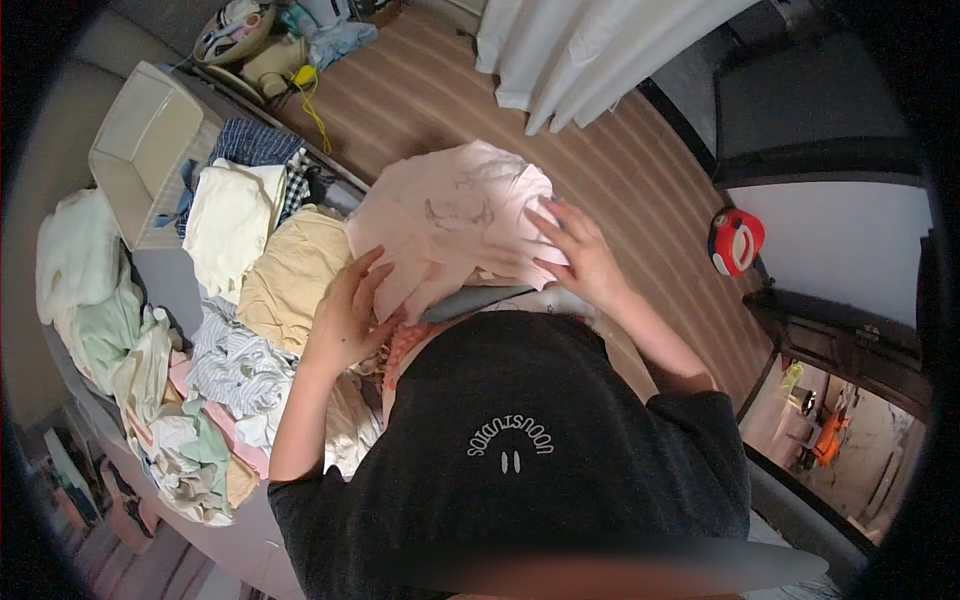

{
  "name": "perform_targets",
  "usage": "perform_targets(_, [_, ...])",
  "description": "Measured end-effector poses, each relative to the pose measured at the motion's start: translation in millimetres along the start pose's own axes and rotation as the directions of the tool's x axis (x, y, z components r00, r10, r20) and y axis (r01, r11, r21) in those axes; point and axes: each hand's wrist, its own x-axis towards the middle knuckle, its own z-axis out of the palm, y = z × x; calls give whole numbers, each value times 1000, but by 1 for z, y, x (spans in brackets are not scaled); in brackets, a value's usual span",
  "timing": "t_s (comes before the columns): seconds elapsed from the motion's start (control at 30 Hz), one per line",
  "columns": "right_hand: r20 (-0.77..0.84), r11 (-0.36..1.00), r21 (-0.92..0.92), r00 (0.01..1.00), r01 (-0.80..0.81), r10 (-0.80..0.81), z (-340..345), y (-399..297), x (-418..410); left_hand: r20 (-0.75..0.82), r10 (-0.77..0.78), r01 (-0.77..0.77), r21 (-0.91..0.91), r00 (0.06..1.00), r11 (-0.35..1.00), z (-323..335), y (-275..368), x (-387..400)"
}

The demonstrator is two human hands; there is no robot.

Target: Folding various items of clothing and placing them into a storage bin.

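A pale pink garment with a faint line print lies spread over the person's lap. On its left edge rests my left hand, fingers bent over the cloth. My right hand touches the garment's right edge, its fingers spread; whether either hand pinches the fabric is not clear. Under the garment shows a grey cloth. Close by on the left lie a yellow-beige garment, a folded cream garment and a crumpled striped garment.
A cream storage bin lies tipped beside a dark blue garment. More clothes are heaped on the grey sofa at left. A basket stands at upper left, a white curtain hangs ahead, and a red-and-white object is at right.
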Motion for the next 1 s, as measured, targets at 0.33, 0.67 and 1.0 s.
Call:
perform_targets(0.33, [122,946,226,957,232,-264,-3,13,13,-252,-141,-11,-522,957,853,19,-51,-33])
perform_targets(0.67, [283,939,242,908,243,-308,-15,40,-15,84,-222,234,-183,972,955,19,-48,-35])
perform_targets(1.0, [318,841,518,878,156,-359,-31,54,16,-34,175,-161,255,984,953,-23,-36,15])
